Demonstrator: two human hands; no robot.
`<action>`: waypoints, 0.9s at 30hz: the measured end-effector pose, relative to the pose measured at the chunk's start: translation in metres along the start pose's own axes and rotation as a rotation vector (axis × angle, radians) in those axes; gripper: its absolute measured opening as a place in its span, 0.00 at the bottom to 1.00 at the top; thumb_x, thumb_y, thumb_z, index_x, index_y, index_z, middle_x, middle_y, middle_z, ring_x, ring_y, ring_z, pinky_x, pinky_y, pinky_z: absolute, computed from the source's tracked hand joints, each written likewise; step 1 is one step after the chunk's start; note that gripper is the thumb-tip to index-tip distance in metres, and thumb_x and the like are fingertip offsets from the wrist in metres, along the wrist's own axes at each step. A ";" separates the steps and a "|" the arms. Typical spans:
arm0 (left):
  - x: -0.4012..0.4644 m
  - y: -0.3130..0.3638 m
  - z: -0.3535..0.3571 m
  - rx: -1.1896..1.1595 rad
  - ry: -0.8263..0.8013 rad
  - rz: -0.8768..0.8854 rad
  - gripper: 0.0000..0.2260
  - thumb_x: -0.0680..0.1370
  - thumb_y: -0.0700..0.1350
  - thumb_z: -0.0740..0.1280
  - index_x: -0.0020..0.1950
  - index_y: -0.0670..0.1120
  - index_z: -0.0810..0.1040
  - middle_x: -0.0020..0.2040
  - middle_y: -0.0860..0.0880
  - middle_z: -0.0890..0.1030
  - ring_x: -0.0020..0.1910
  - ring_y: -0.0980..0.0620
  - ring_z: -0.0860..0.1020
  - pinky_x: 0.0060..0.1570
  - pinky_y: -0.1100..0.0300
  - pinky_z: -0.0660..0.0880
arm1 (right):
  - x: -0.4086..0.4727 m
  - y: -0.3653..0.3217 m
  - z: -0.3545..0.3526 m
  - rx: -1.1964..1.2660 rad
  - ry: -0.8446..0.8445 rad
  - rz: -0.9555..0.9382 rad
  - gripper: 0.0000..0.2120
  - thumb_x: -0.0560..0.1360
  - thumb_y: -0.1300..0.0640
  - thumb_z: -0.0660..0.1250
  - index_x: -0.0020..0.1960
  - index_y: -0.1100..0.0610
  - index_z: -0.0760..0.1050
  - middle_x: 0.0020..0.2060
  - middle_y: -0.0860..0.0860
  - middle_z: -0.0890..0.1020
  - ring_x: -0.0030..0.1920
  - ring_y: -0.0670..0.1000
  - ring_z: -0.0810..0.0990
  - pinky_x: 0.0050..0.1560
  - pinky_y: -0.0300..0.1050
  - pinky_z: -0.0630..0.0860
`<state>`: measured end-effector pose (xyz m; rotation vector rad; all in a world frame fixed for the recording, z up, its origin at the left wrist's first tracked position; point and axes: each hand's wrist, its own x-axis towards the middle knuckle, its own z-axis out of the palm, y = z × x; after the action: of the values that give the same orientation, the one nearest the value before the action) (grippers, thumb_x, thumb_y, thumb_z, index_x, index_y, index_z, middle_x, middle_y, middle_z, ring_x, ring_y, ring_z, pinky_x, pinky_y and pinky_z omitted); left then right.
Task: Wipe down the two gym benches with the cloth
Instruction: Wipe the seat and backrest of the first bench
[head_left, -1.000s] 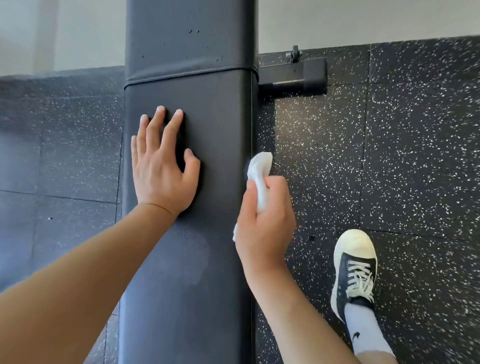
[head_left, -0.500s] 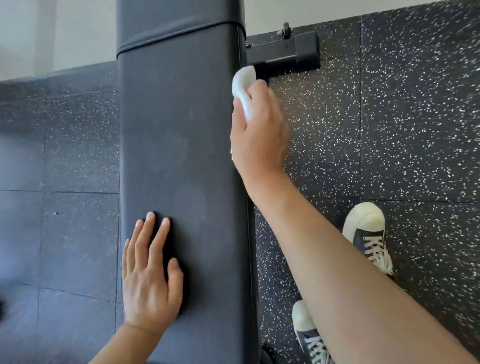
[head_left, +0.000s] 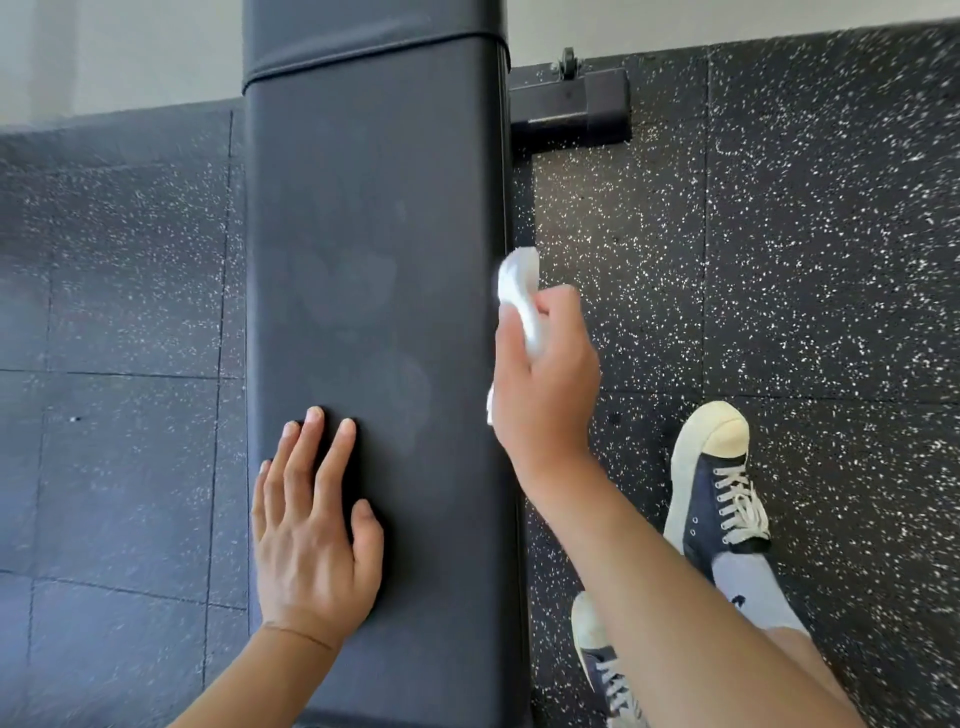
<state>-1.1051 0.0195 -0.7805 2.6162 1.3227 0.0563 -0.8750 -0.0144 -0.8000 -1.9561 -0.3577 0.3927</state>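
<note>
One black padded gym bench (head_left: 374, 291) runs up the middle of the view, a seam crossing its pad near the far end. The left hand (head_left: 311, 540) lies flat on the pad close to its left edge, fingers straight and slightly spread, holding nothing. The right hand (head_left: 545, 384) is at the bench's right edge, about midway along it, fingers curled tightly round a white cloth (head_left: 519, 291) that pokes out above the knuckles and presses against the side of the pad. A black frame foot (head_left: 571, 111) juts from under the bench's right side near the far end. Two dark sneakers (head_left: 719, 483) with white toes stand on the speckled rubber floor (head_left: 805, 260) just right of the bench.
</note>
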 end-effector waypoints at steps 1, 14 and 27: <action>0.000 -0.001 0.000 0.002 0.001 0.000 0.31 0.78 0.49 0.56 0.83 0.49 0.64 0.85 0.47 0.60 0.84 0.44 0.57 0.82 0.46 0.52 | 0.028 -0.007 0.010 0.000 0.027 0.023 0.09 0.82 0.52 0.63 0.46 0.55 0.67 0.37 0.50 0.75 0.37 0.54 0.70 0.37 0.53 0.66; -0.001 -0.007 0.006 0.022 0.016 0.034 0.31 0.79 0.49 0.56 0.83 0.49 0.62 0.85 0.48 0.58 0.84 0.44 0.56 0.81 0.42 0.55 | -0.131 0.046 -0.046 0.142 -0.026 0.202 0.07 0.82 0.46 0.66 0.46 0.44 0.70 0.34 0.44 0.76 0.33 0.50 0.75 0.34 0.49 0.73; -0.002 -0.005 0.004 0.014 -0.003 0.022 0.31 0.79 0.48 0.55 0.84 0.50 0.61 0.85 0.50 0.57 0.85 0.46 0.54 0.82 0.43 0.53 | -0.046 0.024 -0.018 0.293 -0.038 0.365 0.10 0.82 0.43 0.65 0.45 0.46 0.70 0.31 0.47 0.78 0.32 0.57 0.79 0.35 0.63 0.77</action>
<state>-1.1091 0.0201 -0.7856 2.6422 1.2976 0.0466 -0.9071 -0.0576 -0.8098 -1.7240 0.0384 0.6784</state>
